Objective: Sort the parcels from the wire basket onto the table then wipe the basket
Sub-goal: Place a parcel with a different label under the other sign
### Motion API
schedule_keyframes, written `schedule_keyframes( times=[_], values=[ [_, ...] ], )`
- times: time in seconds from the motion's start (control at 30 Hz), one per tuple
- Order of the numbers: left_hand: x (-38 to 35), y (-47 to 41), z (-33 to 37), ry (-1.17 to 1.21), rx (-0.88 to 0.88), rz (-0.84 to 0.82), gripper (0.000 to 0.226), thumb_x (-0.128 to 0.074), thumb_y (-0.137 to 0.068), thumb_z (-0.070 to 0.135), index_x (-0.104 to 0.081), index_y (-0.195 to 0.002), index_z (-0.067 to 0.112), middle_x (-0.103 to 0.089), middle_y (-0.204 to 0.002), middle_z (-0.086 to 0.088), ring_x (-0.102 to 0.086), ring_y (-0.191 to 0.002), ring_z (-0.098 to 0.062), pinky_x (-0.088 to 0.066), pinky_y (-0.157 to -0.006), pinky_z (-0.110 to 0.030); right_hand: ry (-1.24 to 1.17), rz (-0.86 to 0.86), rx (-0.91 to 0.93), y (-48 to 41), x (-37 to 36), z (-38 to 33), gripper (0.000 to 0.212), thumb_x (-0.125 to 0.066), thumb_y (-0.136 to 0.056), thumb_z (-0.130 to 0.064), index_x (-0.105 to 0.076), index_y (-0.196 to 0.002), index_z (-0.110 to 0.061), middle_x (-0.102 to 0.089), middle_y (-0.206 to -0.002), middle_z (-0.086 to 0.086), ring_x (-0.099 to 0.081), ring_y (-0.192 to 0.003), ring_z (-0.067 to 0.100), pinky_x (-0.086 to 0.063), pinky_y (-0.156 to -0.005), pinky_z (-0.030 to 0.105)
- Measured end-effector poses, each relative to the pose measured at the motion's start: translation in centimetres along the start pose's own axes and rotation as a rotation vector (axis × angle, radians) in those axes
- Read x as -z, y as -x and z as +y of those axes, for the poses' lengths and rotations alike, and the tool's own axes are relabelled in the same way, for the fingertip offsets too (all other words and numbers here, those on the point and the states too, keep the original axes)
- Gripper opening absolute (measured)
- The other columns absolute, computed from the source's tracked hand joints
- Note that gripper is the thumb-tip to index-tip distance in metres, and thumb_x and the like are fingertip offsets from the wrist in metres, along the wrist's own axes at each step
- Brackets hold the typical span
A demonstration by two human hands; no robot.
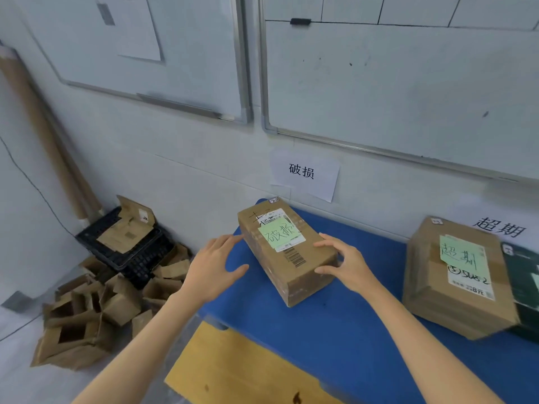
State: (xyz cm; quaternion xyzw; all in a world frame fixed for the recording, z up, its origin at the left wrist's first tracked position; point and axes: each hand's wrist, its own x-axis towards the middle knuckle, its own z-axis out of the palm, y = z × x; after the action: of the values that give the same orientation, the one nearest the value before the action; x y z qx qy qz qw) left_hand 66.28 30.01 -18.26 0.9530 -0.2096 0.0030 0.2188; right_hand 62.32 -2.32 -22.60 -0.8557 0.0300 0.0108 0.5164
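Observation:
A long brown cardboard parcel (287, 252) with a green handwritten note and a shipping label lies on the blue table (350, 330), below a paper sign (304, 173) on the wall. My left hand (214, 266) hovers by the parcel's left side with straight, spread fingers, the index tip at its edge. My right hand (342, 262) rests against the parcel's right side, index finger on the top edge and thumb at the near corner, fingers relaxed. No wire basket is in view.
A second brown parcel (455, 275) with a green note sits at the table's right, a dark green box (525, 287) beside it. Black plastic crates (128, 246) and scrap cardboard (96, 310) fill the floor at left. A yellow-brown board (242, 368) lies below the table's front.

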Motion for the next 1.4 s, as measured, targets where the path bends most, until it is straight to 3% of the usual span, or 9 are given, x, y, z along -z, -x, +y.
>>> schedule_keyframes(
  times=[0.07, 0.2, 0.4, 0.53, 0.67, 0.83, 1.03, 1.23, 1.4],
  values=[
    [-0.2, -0.6, -0.2, -0.061, -0.029, -0.007, 0.077, -0.035, -0.079, 0.065, -0.039, -0.147, 0.03, -0.046, -0.146, 0.009, -0.042, -0.131, -0.016, -0.035, -0.107, -0.034, 0.074, -0.029, -0.007, -0.8, 0.3, 0.3, 0.059, -0.087, -0.072, -0.015, -0.063, -0.117, -0.047, -0.044, -0.147, -0.022, -0.039, -0.137, 0.007, -0.041, -0.111, 0.047],
    [-0.4, -1.8, -0.7, -0.108, -0.065, -0.013, 0.081, -0.032, -0.077, 0.067, -0.039, -0.148, 0.029, -0.043, -0.15, 0.009, -0.039, -0.134, -0.017, -0.034, -0.108, -0.036, 0.153, 0.04, -0.028, -1.6, 0.6, 0.8, 0.058, -0.084, -0.077, -0.015, -0.06, -0.121, -0.043, -0.046, -0.144, -0.019, -0.043, -0.134, 0.01, -0.044, -0.107, 0.049],
    [-0.4, -3.5, -0.5, -0.111, -0.098, -0.021, 0.08, -0.033, -0.077, 0.065, -0.042, -0.146, 0.027, -0.045, -0.149, 0.008, -0.04, -0.134, -0.018, -0.035, -0.107, -0.038, 0.314, 0.121, -0.091, -0.2, 0.0, -0.8, 0.057, -0.074, -0.085, -0.04, -0.052, -0.136, -0.03, -0.04, -0.148, -0.014, -0.043, -0.133, 0.009, -0.042, -0.108, 0.042],
    [-0.7, -4.5, -0.2, -0.103, -0.121, -0.027, 0.079, -0.036, -0.076, 0.063, -0.043, -0.146, 0.027, -0.046, -0.148, 0.008, -0.04, -0.133, -0.018, -0.036, -0.105, -0.037, 0.354, 0.151, -0.172, 1.1, -2.3, -2.7, 0.078, -0.072, -0.074, -0.066, -0.044, -0.14, -0.034, -0.021, -0.154, -0.017, -0.028, -0.14, 0.007, -0.043, -0.104, 0.048],
    [-0.9, -4.9, -0.2, -0.1, -0.148, -0.028, 0.079, -0.039, -0.075, 0.062, -0.045, -0.145, 0.025, -0.048, -0.146, 0.007, -0.042, -0.131, -0.019, -0.038, -0.103, -0.038, 0.387, 0.141, -0.185, 1.4, -4.6, -3.1, 0.1, -0.074, -0.06, -0.077, -0.037, -0.143, -0.037, -0.009, -0.158, -0.015, -0.011, -0.146, 0.011, -0.043, -0.104, 0.053],
    [-1.0, -4.9, -0.6, -0.076, -0.152, -0.031, 0.079, -0.039, -0.075, 0.059, -0.043, -0.146, 0.027, -0.045, -0.149, 0.009, -0.042, -0.131, -0.019, -0.037, -0.104, -0.036, 0.375, 0.053, -0.165, 0.1, -4.0, -2.4, 0.101, -0.083, -0.06, -0.065, -0.033, -0.144, -0.04, 0.0, -0.159, -0.018, 0.0, -0.15, 0.015, -0.035, -0.112, 0.053],
    [-0.9, -5.1, -1.5, -0.06, -0.129, -0.03, 0.076, -0.042, -0.076, 0.056, -0.041, -0.147, 0.029, -0.043, -0.15, 0.01, -0.039, -0.134, -0.018, -0.034, -0.105, -0.034, 0.322, 0.142, -0.147, -2.3, -1.4, -1.4, 0.069, -0.081, -0.079, -0.034, -0.046, -0.139, -0.035, -0.012, -0.161, -0.009, -0.023, -0.147, 0.015, -0.035, -0.112, 0.041],
    [-0.7, -5.9, -2.3, -0.046, -0.107, -0.025, 0.08, -0.036, -0.074, 0.059, -0.04, -0.147, 0.029, -0.042, -0.15, 0.01, -0.037, -0.135, -0.017, -0.034, -0.106, -0.034, 0.304, 0.236, -0.109, -4.2, -2.8, -1.2, 0.077, -0.083, -0.075, -0.042, -0.044, -0.141, -0.037, 0.001, -0.161, -0.023, -0.017, -0.148, 0.009, -0.039, -0.108, 0.041],
    [-0.8, -6.6, -3.1, -0.025, -0.103, -0.028, 0.079, -0.036, -0.075, 0.061, -0.04, -0.148, 0.029, -0.04, -0.152, 0.01, -0.037, -0.136, -0.017, -0.033, -0.107, -0.034, 0.294, 0.282, -0.123, -5.6, -4.2, -1.1, 0.075, -0.085, -0.073, -0.04, -0.048, -0.137, -0.037, -0.013, -0.162, -0.016, -0.018, -0.149, 0.011, -0.039, -0.109, 0.05]
  ],
)
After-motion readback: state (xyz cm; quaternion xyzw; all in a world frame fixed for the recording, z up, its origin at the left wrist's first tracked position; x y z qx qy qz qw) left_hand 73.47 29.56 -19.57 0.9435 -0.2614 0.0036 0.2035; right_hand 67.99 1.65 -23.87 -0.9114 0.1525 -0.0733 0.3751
